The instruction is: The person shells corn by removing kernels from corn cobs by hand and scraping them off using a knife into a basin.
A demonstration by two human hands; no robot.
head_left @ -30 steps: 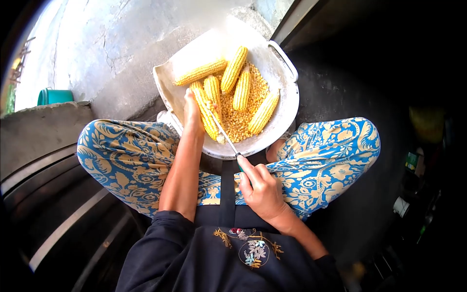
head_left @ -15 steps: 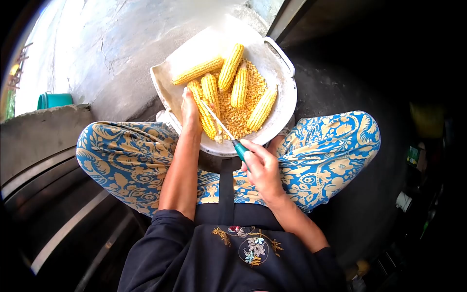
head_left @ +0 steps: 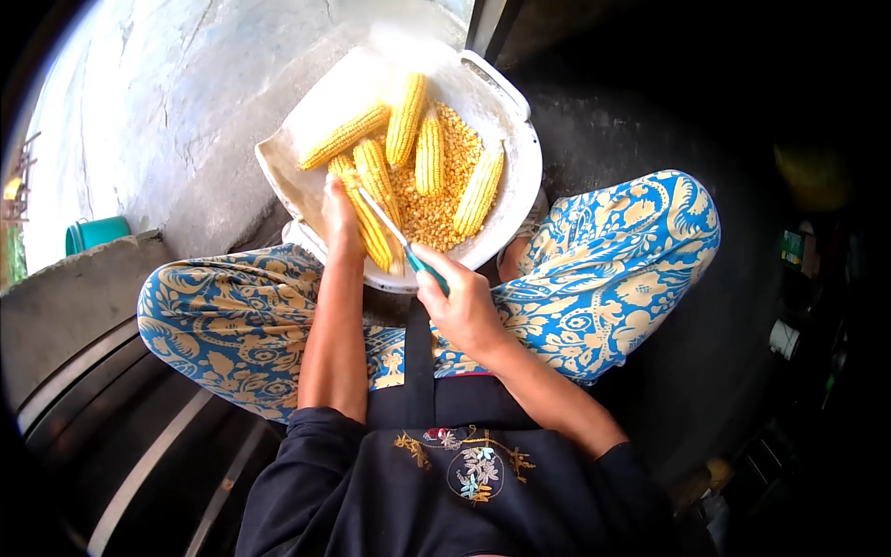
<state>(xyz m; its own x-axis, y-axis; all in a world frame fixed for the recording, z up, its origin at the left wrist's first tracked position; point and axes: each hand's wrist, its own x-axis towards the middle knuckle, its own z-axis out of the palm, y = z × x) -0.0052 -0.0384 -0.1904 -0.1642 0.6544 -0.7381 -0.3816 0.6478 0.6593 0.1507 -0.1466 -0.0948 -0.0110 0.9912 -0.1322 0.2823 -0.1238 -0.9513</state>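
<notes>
My left hand (head_left: 340, 223) is closed around a yellow corn cob (head_left: 373, 234) at the near left of a white basin (head_left: 531, 176). In my right hand (head_left: 461, 308) is a screwdriver with a green handle (head_left: 427, 271). Its metal shaft (head_left: 382, 215) lies along the held cob, and I cannot make out exactly where the tip sits. Loose kernels (head_left: 455, 135) cover the basin's bottom. Several other cobs rest there, among them one cob (head_left: 480, 190) at the right and another cob (head_left: 345, 136) at the far left.
The basin stands between my bent legs, in blue patterned trousers (head_left: 613, 278). One basin handle (head_left: 497, 82) is at the far right. A low concrete ledge (head_left: 83, 278) and a green bucket (head_left: 97, 234) are on the left. A white container (head_left: 784, 340) lies in shadow at the right.
The view has shifted, so the basin appears further left and higher. My right hand has come slightly closer to the held cob, with the screwdriver still against it.
</notes>
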